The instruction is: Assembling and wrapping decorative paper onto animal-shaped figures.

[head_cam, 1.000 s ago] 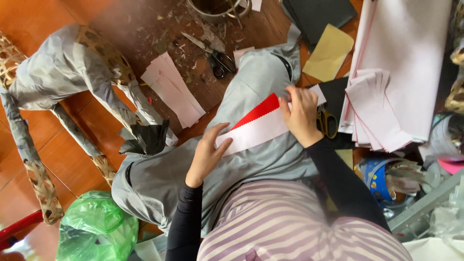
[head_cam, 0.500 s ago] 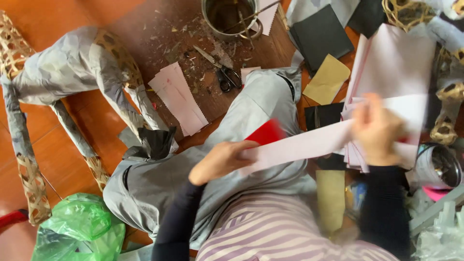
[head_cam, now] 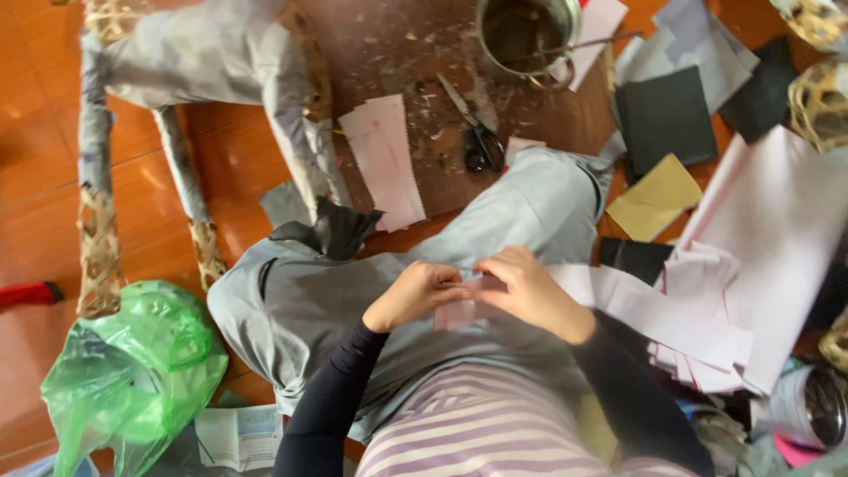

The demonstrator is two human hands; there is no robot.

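- Floor (head_cam: 177, 177): polished orange-brown boards, carrying all items; the person sits on it with grey-trousered legs folded.
- Paper strip (head_cam: 636, 305): long, pale pink, lying across the lap. Change noted: half a second ago it was stretched wide between hands held well apart; now the hands have closed together at its left end, and the red piece seen earlier is no longer in view. Judged reading: the strip is being folded or creased at that end, not pulled out further.
- Wicker animal frame (head_cam: 203, 79): partly covered in grey paper, upper left, legs reaching toward the lap.
- Pink paper sheets (head_cam: 768, 238): large stack at right, the strip's far end touching it.
- Green plastic bag (head_cam: 132, 371): crumpled, lower left.
- Metal pot (head_cam: 521, 35): top centre, a stick resting in it.
- Right hand (head_cam: 534, 291): fingers curled, pinching the strip's left end from above.
- Left hand (head_cam: 415, 296): fingers bent, tips pressed to the same end, touching the right hand.
- Scissors (head_cam: 477, 132): black-handled, lying unused on the floor beyond the knee, well apart from both hands.
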